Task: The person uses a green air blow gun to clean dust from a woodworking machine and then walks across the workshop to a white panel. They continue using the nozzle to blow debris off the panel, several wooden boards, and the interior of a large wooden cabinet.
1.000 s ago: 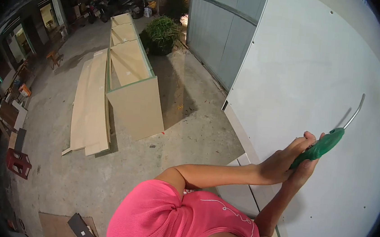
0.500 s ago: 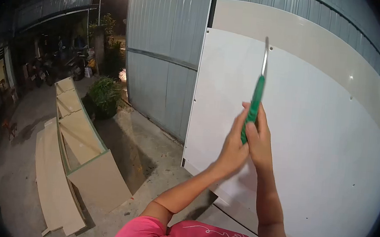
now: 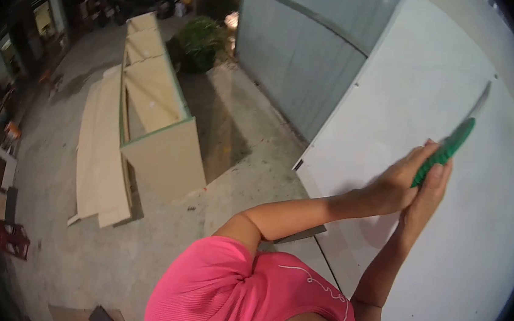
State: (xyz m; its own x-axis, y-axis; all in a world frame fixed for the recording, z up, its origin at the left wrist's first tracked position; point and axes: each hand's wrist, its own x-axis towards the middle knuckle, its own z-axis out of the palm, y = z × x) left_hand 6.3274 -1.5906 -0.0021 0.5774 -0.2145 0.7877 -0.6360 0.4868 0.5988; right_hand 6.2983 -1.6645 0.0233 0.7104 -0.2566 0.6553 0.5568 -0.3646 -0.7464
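Note:
A tool with a ribbed green handle (image 3: pixel 447 154) and a slim, tapering metal end stands out from between my two hands, pointing up and to the right. My left hand (image 3: pixel 397 178) closes on the lower handle from the left side. Against the handle's other side, my right hand (image 3: pixel 430 191) is closed too, its thumb lying along the green grip. Both hands are in front of a large white panel (image 3: pixel 357 132) with small screw-like dots along its edges. The metal end overlaps the panel's upper right part in this view, close to one of those dots.
Behind the panel rises a grey corrugated metal wall (image 3: pixel 297 48). To the left, a long beige cabinet frame (image 3: pixel 165 158) lies on the concrete floor beside flat boards (image 3: pixel 95 152). A bushy plant (image 3: pixel 199 42) stands beyond, and a dark red stool (image 3: pixel 13 240) is at far left.
My view has turned downward and left, so the panel and hands appear farther right. The green-handled tool now slants right instead of standing nearly upright; both hands still grip it.

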